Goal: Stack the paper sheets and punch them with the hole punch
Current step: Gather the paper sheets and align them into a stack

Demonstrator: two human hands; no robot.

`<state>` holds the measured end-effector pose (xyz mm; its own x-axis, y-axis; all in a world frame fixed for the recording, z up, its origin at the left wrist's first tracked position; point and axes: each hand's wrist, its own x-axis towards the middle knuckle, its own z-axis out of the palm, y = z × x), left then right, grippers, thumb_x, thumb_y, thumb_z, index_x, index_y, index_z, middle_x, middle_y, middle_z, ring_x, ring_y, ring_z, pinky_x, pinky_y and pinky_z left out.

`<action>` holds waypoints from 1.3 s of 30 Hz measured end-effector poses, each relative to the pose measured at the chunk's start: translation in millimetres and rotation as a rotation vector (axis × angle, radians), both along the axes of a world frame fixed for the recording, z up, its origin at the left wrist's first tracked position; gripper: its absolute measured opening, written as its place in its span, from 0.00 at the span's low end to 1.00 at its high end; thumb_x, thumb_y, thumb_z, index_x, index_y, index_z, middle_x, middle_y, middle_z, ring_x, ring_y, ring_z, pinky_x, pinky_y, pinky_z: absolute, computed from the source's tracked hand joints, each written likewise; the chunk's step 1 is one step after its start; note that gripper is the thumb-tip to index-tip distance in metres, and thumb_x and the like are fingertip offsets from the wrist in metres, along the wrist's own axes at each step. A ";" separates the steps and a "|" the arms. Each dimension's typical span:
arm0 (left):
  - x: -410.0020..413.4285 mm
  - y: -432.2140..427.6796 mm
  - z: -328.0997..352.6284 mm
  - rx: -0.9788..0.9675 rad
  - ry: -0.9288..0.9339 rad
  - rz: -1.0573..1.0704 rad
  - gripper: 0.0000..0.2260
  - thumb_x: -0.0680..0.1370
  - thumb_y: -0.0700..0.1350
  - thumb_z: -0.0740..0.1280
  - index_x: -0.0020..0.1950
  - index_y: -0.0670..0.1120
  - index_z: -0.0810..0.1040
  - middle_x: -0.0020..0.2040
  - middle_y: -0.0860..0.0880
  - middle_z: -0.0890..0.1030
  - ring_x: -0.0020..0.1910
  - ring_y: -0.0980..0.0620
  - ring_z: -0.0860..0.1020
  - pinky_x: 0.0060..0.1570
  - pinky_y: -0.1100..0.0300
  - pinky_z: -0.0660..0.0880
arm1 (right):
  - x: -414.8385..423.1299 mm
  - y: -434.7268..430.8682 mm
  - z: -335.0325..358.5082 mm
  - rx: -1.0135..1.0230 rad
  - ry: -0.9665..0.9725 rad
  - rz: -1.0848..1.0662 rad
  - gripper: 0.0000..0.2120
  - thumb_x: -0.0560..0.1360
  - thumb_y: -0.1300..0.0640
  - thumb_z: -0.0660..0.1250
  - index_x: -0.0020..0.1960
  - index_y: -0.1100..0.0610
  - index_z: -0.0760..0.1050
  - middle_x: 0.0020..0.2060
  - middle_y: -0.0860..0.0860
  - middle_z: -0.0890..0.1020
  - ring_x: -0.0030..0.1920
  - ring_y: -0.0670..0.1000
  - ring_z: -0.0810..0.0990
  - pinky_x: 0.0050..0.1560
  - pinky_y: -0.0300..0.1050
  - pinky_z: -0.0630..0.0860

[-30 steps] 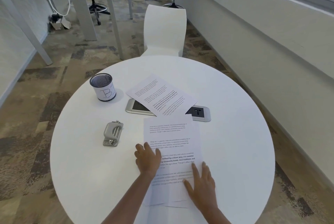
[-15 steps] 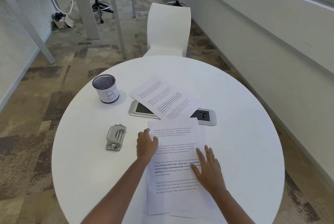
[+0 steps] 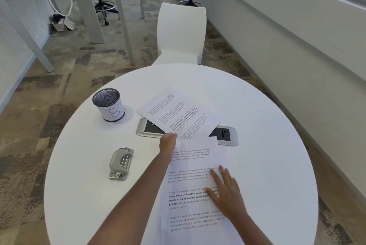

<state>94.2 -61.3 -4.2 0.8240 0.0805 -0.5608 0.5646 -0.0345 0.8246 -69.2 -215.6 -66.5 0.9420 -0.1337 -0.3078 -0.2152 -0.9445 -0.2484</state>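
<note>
Left grip (image 3: 168, 142) is at the near corner of the loose sheet (image 3: 178, 112), knuckles rounded, fingers hidden at the paper edge. It touches the corner, but I cannot tell if it is pinching it. Right grip (image 3: 224, 193) lies flat with fingers spread, pressing on the stack (image 3: 190, 167) near centre of the table (image 3: 267, 165).

Change: a second ago the left grip sat on the stack's left edge beside the right one. It has since gone far, up to the loose sheet. The right grip has slid a bit farther up the stack and keeps it pinned. The loose sheet has not moved: it lies askew across the panel (image 3: 227, 136), its near corner overlapping the stack's far edge. Judgement: stacking is in hand, with this sheet the last to be pulled onto the pile and squared. Punching is not started.

The punch (image 3: 120, 163) sits untouched left of the stack, apart from it.

Counts:
- loose sheet: 1
- stack: 1, sheet count not readable
- punch: 1
- mesh cup (image 3: 109, 106) marked B: 1, far left
- socket panel set in the table: 1
- white chair (image 3: 181, 33): 1, at the far side
- grips: 2
</note>
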 end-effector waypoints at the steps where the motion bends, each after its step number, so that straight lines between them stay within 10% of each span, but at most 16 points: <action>1: 4.5 -1.5 -2.2 -0.037 0.030 0.044 0.15 0.74 0.37 0.59 0.28 0.45 0.62 0.27 0.46 0.61 0.25 0.51 0.59 0.26 0.61 0.55 | 0.0 -0.2 -0.1 0.002 -0.001 0.000 0.30 0.77 0.40 0.51 0.75 0.46 0.45 0.77 0.51 0.43 0.76 0.52 0.42 0.75 0.48 0.45; 4: 9.0 -7.1 -7.8 -0.003 0.076 0.027 0.14 0.76 0.35 0.57 0.30 0.44 0.64 0.29 0.47 0.63 0.23 0.51 0.62 0.27 0.62 0.58 | -0.2 -0.2 -0.6 0.014 -0.001 -0.004 0.30 0.77 0.40 0.51 0.75 0.46 0.44 0.76 0.51 0.42 0.76 0.51 0.41 0.75 0.48 0.44; 7: 4.2 -15.1 -13.2 0.413 -0.135 -0.207 0.10 0.76 0.38 0.59 0.55 0.40 0.75 0.50 0.42 0.76 0.51 0.42 0.76 0.49 0.54 0.73 | -1.1 0.1 -1.8 0.035 -0.006 -0.016 0.30 0.77 0.40 0.51 0.75 0.46 0.44 0.76 0.51 0.42 0.76 0.51 0.41 0.75 0.48 0.43; 11: 1.7 -30.8 -17.9 0.888 -0.492 -0.562 0.16 0.78 0.41 0.58 0.66 0.42 0.69 0.64 0.41 0.72 0.63 0.44 0.71 0.59 0.53 0.71 | 0.0 2.0 -2.4 0.042 -0.014 -0.028 0.30 0.77 0.40 0.51 0.75 0.46 0.45 0.76 0.51 0.42 0.76 0.52 0.41 0.75 0.48 0.44; 17: 14.8 -66.3 -26.6 1.086 -0.492 -0.828 0.25 0.80 0.50 0.57 0.72 0.38 0.56 0.73 0.36 0.59 0.74 0.40 0.56 0.71 0.50 0.59 | -0.8 2.3 -4.0 0.070 -0.016 -0.038 0.30 0.77 0.40 0.51 0.75 0.46 0.43 0.76 0.50 0.40 0.76 0.51 0.40 0.75 0.49 0.42; 30: 37.2 -106.5 -39.5 1.209 -0.267 -0.819 0.34 0.78 0.58 0.57 0.75 0.40 0.48 0.75 0.33 0.53 0.74 0.33 0.52 0.70 0.38 0.56 | 0.2 0.8 -5.1 0.076 0.009 -0.036 0.31 0.76 0.37 0.49 0.74 0.45 0.42 0.75 0.53 0.38 0.76 0.52 0.40 0.75 0.48 0.43; 35: 38.9 -106.4 -34.1 1.384 -0.407 -0.943 0.20 0.80 0.46 0.56 0.68 0.37 0.63 0.67 0.33 0.68 0.65 0.35 0.69 0.62 0.42 0.69 | 0.0 4.2 14.2 -0.055 -0.086 -0.026 0.26 0.69 0.36 0.54 0.58 0.47 0.78 0.58 0.52 0.81 0.56 0.52 0.82 0.48 0.46 0.81; 39: 42.0 -93.0 -21.2 1.448 -0.738 -1.041 0.09 0.77 0.35 0.61 0.56 0.38 0.74 0.51 0.41 0.81 0.51 0.46 0.80 0.52 0.55 0.76 | -2.1 0.3 -1.6 0.098 -0.048 -0.027 0.32 0.75 0.36 0.53 0.74 0.46 0.48 0.75 0.53 0.43 0.76 0.53 0.46 0.75 0.48 0.49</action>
